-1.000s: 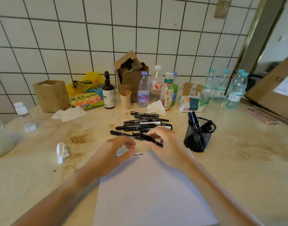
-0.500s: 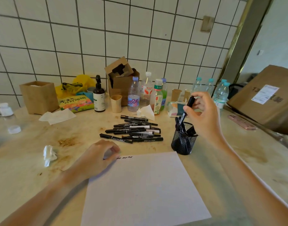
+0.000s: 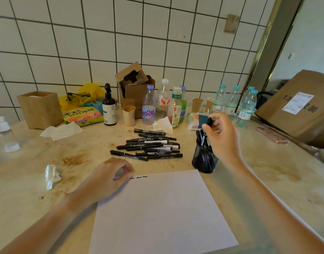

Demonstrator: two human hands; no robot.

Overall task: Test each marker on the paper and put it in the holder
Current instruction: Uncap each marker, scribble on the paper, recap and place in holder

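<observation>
A white sheet of paper [image 3: 161, 213] lies in front of me with short black squiggles [image 3: 139, 177] at its top left. My left hand [image 3: 106, 178] rests with curled fingers on the paper's top-left corner. A pile of several black markers [image 3: 150, 147] lies beyond the paper. The black mesh holder [image 3: 204, 160] stands to the right of the pile with markers in it. My right hand [image 3: 221, 136] is over the holder and pinches the top of a black marker [image 3: 209, 122] that points down into it.
Bottles [image 3: 163, 101], paper cups [image 3: 129, 115], a cardboard box [image 3: 133, 88], a wooden box [image 3: 39, 109] and a snack bag [image 3: 82, 115] line the tiled wall. Crumpled tissues [image 3: 51, 176] lie at the left. A pink phone [image 3: 272, 137] and a large carton [image 3: 297, 107] are at the right.
My right hand lifted a marker from near the paper to the holder and has lowered it further in. My left hand stayed on the paper's corner.
</observation>
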